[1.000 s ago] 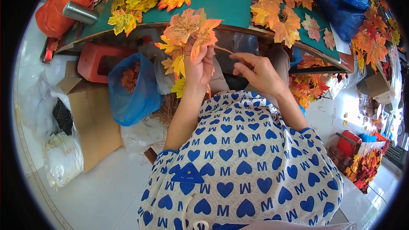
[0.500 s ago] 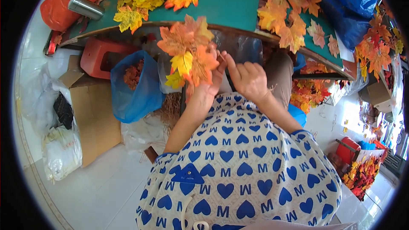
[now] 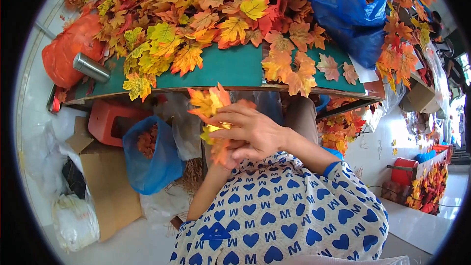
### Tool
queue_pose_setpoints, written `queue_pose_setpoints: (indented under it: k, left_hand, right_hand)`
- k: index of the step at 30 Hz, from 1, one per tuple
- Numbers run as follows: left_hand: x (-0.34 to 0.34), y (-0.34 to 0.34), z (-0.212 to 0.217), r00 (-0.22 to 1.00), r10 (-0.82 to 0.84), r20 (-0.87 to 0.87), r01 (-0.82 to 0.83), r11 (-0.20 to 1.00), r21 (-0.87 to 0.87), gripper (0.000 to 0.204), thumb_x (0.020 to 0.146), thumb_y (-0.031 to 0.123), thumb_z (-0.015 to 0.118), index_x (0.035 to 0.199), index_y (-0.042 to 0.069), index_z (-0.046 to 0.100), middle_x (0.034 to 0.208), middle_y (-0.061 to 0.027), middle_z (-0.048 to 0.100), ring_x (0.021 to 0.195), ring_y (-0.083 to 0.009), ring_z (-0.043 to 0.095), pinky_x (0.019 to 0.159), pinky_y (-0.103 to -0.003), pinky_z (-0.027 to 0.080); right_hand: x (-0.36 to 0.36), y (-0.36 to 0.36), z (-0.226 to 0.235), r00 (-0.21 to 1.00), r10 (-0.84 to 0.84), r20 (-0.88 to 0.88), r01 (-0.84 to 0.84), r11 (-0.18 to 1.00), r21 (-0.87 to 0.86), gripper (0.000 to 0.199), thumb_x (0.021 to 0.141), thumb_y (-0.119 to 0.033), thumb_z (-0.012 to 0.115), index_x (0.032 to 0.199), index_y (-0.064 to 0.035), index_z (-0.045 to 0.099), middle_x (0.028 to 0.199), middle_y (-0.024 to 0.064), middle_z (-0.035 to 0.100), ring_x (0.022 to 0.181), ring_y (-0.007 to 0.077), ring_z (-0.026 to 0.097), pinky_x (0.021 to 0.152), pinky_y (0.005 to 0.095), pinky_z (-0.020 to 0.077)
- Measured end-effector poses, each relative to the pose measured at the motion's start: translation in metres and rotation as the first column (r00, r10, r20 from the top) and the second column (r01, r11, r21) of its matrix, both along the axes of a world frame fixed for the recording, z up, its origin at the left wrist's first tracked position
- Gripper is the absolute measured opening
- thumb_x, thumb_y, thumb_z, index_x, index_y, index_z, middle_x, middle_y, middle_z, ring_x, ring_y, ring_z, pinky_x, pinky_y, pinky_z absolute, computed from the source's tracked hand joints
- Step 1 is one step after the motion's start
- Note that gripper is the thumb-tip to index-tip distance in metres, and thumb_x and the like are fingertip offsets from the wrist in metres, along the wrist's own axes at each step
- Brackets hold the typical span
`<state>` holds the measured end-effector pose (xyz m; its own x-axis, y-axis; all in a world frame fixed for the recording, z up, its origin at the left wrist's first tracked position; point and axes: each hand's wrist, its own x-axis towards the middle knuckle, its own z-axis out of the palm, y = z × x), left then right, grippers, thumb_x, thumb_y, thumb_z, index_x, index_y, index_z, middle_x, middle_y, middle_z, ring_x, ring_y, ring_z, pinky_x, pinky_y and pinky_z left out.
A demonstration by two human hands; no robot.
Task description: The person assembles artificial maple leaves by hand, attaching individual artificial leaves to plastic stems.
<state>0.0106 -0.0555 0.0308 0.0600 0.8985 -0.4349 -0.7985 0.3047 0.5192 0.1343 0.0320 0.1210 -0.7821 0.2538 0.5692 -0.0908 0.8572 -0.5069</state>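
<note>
I see my right hand point(image 3: 252, 132) folded over a bunch of artificial maple leaves point(image 3: 212, 110), gripped below by my mostly hidden left hand point(image 3: 223, 159), just under the green table point(image 3: 221, 68) edge. I judge the stems need keeping aligned. Loose leaf pile point(image 3: 196, 14) and blue bag point(image 3: 149, 157) crowd close.

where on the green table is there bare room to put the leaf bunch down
One free patch: the bare green table strip along the near edge, between the yellow leaves on the left and the orange leaves on the right. Behind it the leaf pile is crowded; the blue bag fills the right.
</note>
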Motion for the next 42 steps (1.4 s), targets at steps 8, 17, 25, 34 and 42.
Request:
queue_pose_setpoints:
  k: [8, 17, 25, 34, 42]
  left_hand:
    - [-0.009, -0.007, -0.042, 0.798, -0.562, 0.216, 0.571, 0.82, 0.024, 0.016, 0.091, 0.011, 0.051, 0.103, 0.001, 0.055, 0.084, -0.0025, 0.049, 0.05, -0.0011, 0.033, 0.038, -0.013, 0.024]
    - [-0.032, -0.01, -0.063, 0.906, -0.228, 0.358, 0.217, 0.974, 0.072, 0.017, 0.089, 0.012, 0.054, 0.103, 0.002, 0.053, 0.085, -0.0025, 0.049, 0.054, -0.005, 0.04, 0.045, -0.016, 0.032]
    - [-0.048, -0.008, -0.065, 0.903, -0.115, 0.413, 0.086, 0.992, 0.089, 0.022, 0.089, 0.008, 0.053, 0.109, 0.001, 0.055, 0.083, -0.0016, 0.053, 0.058, -0.0072, 0.042, 0.051, -0.02, 0.037]
    - [-0.056, -0.022, -0.07, 0.913, 0.001, 0.409, -0.016, 0.999, 0.034, 0.022, 0.088, 0.008, 0.052, 0.109, 0.003, 0.056, 0.084, -0.0019, 0.054, 0.059, -0.0083, 0.043, 0.051, -0.022, 0.039]
    - [-0.041, -0.018, -0.084, 0.893, -0.069, 0.444, 0.064, 0.998, 0.026, 0.023, 0.089, 0.007, 0.051, 0.111, 0.003, 0.055, 0.083, -0.0021, 0.055, 0.06, -0.0085, 0.043, 0.051, -0.021, 0.036]
  right_hand:
    - [0.007, 0.052, -0.169, 0.646, -0.17, 0.744, 0.427, 0.888, -0.168, 0.037, 0.088, -0.034, 0.049, 0.107, -0.0051, 0.061, 0.103, 0.021, 0.061, 0.101, 0.0383, 0.055, 0.086, 0.0448, 0.0441]
    - [0.001, 0.117, 0.029, 0.869, -0.494, -0.039, 0.493, 0.869, -0.035, 0.021, 0.084, -0.009, 0.059, 0.103, -0.0023, 0.061, 0.089, 0.015, 0.065, 0.082, 0.0286, 0.063, 0.075, 0.0346, 0.0495]
    - [-0.012, 0.271, 0.021, 0.648, -0.761, 0.019, 0.586, 0.514, 0.627, 0.048, 0.081, -0.012, 0.056, 0.127, -0.0118, 0.045, 0.13, 0.0186, 0.038, 0.118, 0.0365, 0.041, 0.084, 0.0433, 0.0477]
    - [-0.014, 0.267, 0.003, 0.801, -0.598, 0.034, 0.484, 0.679, 0.553, 0.016, 0.077, -0.014, 0.065, 0.09, -0.0053, 0.066, 0.111, 0.0112, 0.057, 0.1, 0.0324, 0.055, 0.084, 0.0409, 0.0462]
    - [-0.028, 0.237, -0.013, 0.926, -0.364, 0.099, 0.254, 0.795, 0.55, 0.026, 0.072, 0.003, 0.059, 0.097, -0.0002, 0.062, 0.111, 0.0119, 0.06, 0.098, 0.0274, 0.059, 0.079, 0.0351, 0.0506]
